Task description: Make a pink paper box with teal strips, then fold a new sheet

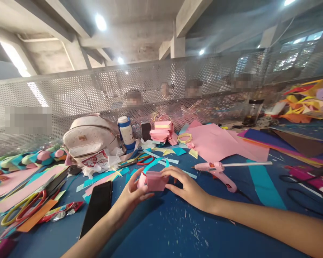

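A small pink paper box [154,181] with a teal paper strip [153,164] arching over it like a handle sits on the blue table [164,229]. My left hand [130,197] grips the box's left side, thumb along its lower front. My right hand [187,186] curls round its right side, fingers over the top. Both hands are closed on the box.
A pink glue gun [218,170] with a white stick lies right of my hands. A black phone [98,206] lies to the left. Behind are a white bag [88,138], a bottle [126,130], scissors [142,159], pink paper sheets [220,141] and scraps. People sit behind a mesh screen [70,93].
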A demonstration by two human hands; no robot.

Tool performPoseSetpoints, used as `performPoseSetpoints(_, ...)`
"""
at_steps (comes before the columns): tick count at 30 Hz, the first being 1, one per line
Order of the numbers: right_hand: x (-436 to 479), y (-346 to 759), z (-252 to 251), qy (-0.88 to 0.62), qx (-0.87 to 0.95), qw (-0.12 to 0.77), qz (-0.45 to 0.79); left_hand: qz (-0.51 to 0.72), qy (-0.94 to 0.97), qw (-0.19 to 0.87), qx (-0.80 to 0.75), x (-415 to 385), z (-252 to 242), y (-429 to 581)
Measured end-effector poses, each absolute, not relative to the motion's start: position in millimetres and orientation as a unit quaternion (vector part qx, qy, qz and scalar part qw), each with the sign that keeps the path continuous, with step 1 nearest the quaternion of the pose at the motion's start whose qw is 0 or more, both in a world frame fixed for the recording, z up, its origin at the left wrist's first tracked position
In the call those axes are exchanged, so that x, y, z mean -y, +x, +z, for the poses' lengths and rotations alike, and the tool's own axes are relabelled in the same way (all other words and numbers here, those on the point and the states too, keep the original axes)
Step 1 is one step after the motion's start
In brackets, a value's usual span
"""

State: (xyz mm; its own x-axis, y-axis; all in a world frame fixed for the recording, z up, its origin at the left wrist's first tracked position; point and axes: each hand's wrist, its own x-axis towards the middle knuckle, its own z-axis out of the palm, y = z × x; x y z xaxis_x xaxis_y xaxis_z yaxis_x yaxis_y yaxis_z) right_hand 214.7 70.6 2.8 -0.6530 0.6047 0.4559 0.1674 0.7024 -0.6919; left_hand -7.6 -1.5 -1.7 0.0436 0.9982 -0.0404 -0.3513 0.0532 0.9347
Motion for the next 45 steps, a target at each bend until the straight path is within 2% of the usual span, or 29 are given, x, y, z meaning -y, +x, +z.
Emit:
performPoseSetpoints(5, -70.3, 213.9, 3.6, -0.254, 0.855, 0.338, 0.299, 0.569, 0.456, 0.532, -0.431, 4.0, -9.4, -3.0)
performPoseSetpoints(11, -70.9, 217.9, 25.4, -0.271, 0.888, 0.315, 0.199, 0.558, 0.471, 0.534, -0.425, 10.4, -2.4, -3.6)
performPoseSetpoints(19, -54.0, 216.5, 10.2, -0.277, 0.857, 0.249, 0.356, 0.542, 0.475, 0.553, -0.419, 17.7, -2.7, 8.6)
performPoseSetpoints(33, -44.3, 212.1, 5.9, -0.271, 0.847, 0.255, 0.38, 0.538, 0.495, 0.538, -0.421, 19.7, -9.2, 8.0)
performPoseSetpoints(45, -45.2, 210.2, 14.5, -0.296, 0.727, 0.27, 0.558, 0.551, 0.466, 0.532, -0.443, 22.2, -2.4, 12.0)
